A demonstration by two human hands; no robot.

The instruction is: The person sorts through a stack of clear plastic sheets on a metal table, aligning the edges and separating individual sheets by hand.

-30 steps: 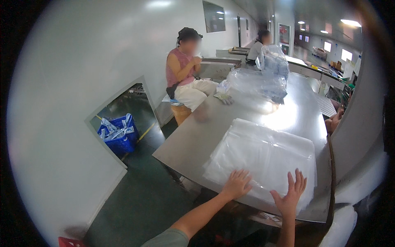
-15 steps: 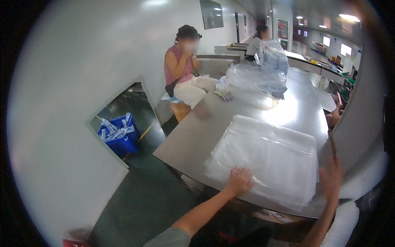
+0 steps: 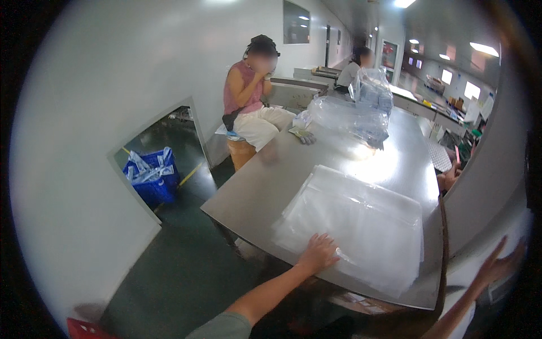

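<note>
A stack of clear plastic bags [image 3: 361,226] lies flat on the near part of the metal table [image 3: 257,189]. My left hand [image 3: 319,252] rests on the stack's near left edge, fingers stretched over the plastic and not gripping it. Off the table's right side, my right hand [image 3: 502,261] is raised in the air with its fingers apart and nothing in it. It is close to the edge of the picture and somewhat blurred.
Filled clear bags [image 3: 370,110] and a pair of gloves [image 3: 304,135] sit farther up the table. A person [image 3: 251,90] sits at its left side; another person [image 3: 350,73] is behind. A blue crate [image 3: 152,178] stands on the floor beyond a wall opening.
My right hand has moved right, away from the stack's right edge and past the table. My left hand stays on the bags. The whole view has shifted slightly.
</note>
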